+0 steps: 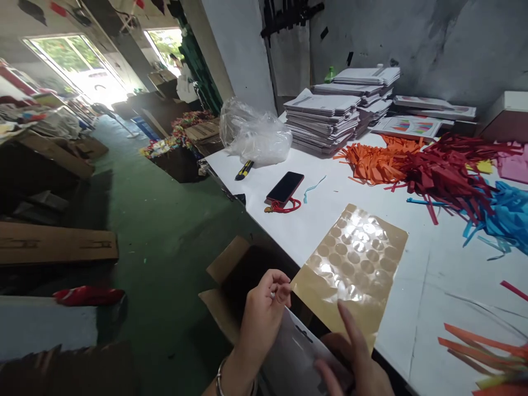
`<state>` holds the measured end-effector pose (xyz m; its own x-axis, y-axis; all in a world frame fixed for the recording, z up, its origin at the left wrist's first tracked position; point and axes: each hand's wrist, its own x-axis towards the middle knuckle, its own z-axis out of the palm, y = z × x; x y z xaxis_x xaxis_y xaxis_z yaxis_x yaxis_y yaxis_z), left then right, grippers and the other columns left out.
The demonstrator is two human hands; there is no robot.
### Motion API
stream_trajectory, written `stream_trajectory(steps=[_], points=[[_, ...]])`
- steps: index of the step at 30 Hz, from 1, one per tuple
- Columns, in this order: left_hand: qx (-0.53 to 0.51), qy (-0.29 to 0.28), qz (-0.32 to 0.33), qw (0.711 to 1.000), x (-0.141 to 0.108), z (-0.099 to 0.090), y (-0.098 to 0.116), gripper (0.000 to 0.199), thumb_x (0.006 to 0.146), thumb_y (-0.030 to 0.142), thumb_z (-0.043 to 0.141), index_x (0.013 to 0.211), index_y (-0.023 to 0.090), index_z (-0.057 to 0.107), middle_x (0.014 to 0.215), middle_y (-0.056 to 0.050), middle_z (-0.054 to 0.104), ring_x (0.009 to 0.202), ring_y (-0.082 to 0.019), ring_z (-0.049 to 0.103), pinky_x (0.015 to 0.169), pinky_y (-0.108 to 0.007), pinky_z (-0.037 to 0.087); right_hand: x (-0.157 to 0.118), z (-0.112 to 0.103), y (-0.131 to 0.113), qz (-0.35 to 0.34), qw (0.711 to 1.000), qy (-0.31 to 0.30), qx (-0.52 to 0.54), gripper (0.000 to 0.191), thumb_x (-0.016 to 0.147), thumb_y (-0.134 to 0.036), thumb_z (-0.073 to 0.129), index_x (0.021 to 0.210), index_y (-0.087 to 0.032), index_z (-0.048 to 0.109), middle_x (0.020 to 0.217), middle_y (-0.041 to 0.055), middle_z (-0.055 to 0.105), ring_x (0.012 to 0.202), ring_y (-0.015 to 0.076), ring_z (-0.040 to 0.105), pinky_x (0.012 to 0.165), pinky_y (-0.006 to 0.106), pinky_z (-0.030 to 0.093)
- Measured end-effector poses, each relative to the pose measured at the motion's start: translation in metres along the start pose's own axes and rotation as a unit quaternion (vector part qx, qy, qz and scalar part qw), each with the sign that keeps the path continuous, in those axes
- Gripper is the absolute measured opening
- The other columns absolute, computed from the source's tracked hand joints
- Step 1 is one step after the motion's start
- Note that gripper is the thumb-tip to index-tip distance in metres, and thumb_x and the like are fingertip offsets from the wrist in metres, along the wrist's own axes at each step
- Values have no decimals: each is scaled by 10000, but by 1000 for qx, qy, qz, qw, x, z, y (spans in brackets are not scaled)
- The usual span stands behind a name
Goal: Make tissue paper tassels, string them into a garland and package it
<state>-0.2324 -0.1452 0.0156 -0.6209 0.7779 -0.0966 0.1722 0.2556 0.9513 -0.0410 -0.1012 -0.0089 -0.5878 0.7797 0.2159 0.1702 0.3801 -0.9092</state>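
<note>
My left hand [266,313], with a bangle at its wrist, is closed with thumb and fingertips together near the table edge. A small pale spot shows between the fingers, too small to name. A white packet [295,352] with a hang hole slants between my hands, its upper corner beside my left palm. My right hand [358,352], slightly blurred, has its thumb before the packet and a curled finger behind its edge. Its index finger stretches over the lower part of a sheet of clear round stickers [352,257] on tan backing.
A phone [285,187] with a red cord and a yellow-black cutter [245,170] lie on the white table [322,220]. Stacked white sheets [324,121], a plastic bag [256,132] and orange, red and blue tassels [449,170] stand behind. An open carton [231,258] is below the edge.
</note>
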Motion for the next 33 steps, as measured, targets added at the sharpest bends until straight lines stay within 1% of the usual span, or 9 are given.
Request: stream_trajectory(steps=[3, 5, 7, 10, 12, 14, 17, 23, 33], points=[[-25, -143, 39, 989, -20, -13, 27, 569, 777, 691, 671, 977, 159, 685, 753, -66, 703, 700, -199, 642, 601, -237, 465, 0, -25, -8, 40, 999, 5, 17, 712, 985, -287, 538, 1571, -270, 134, 820, 11, 730, 516, 136, 670, 531, 214, 587], [-13, -229, 61, 971, -28, -13, 44, 424, 827, 560, 704, 903, 144, 735, 738, -71, 704, 658, -181, 627, 568, -228, 444, 2, -55, -15, 15, 999, 21, 43, 697, 986, -336, 551, 1566, -267, 171, 882, 37, 722, 622, 154, 706, 545, 219, 594], [-3, -240, 85, 967, -32, -3, 60, 346, 877, 472, 676, 840, 135, 747, 680, -55, 674, 597, -151, 581, 531, -219, 411, 2, -91, -25, -61, 995, 83, 11, 601, 955, -346, 605, 1497, -282, 355, 1039, 83, 682, 835, 201, 718, 668, 286, 624], [-37, -198, 105, 974, -39, 29, 80, 336, 867, 462, 684, 808, 134, 726, 664, -42, 646, 595, -149, 561, 524, -219, 412, -9, -144, -43, -161, 950, 224, -149, 289, 892, -225, 669, 1169, -305, 649, 1218, 95, 589, 1085, 265, 628, 904, 412, 557], [-72, -191, 105, 973, -46, 55, 90, 341, 854, 474, 694, 804, 137, 711, 685, -42, 646, 616, -154, 567, 533, -220, 425, -23, -171, -55, -206, 937, 194, -204, 217, 895, -153, 627, 1047, -301, 675, 1128, 74, 635, 1049, 249, 640, 878, 378, 547], [-103, -202, 108, 968, -55, 81, 98, 335, 844, 477, 706, 836, 142, 709, 712, -41, 654, 628, -153, 569, 543, -218, 435, -37, -190, -64, -233, 950, 92, -187, 202, 911, -129, 589, 1024, -286, 647, 958, 41, 681, 891, 195, 683, 734, 282, 574], [-117, -244, 116, 956, -68, 113, 107, 323, 848, 470, 706, 855, 147, 707, 706, -30, 650, 608, -140, 555, 536, -212, 434, -56, -206, -68, -200, 965, 25, -165, 167, 916, -117, 576, 979, -268, 610, 846, 6, 687, 756, 144, 684, 632, 203, 566], [-101, -300, 134, 939, -89, 158, 120, 304, 860, 454, 693, 879, 152, 720, 707, -33, 675, 617, -154, 585, 537, -215, 443, -82, -220, -52, -154, 955, 106, -230, 131, 903, -118, 571, 946, -238, 602, 856, 14, 676, 807, 158, 656, 721, 247, 544], [-87, -361, 110, 922, -102, 179, 125, 283, 867, 439, 693, 871, 157, 703, 706, -26, 640, 616, -138, 539, 537, -207, 439, -97, -223, -33, -162, 931, 181, -272, 160, 942, -80, 538, 985, -230, 574, 882, 27, 665, 850, 197, 626, 784, 343, 469]])
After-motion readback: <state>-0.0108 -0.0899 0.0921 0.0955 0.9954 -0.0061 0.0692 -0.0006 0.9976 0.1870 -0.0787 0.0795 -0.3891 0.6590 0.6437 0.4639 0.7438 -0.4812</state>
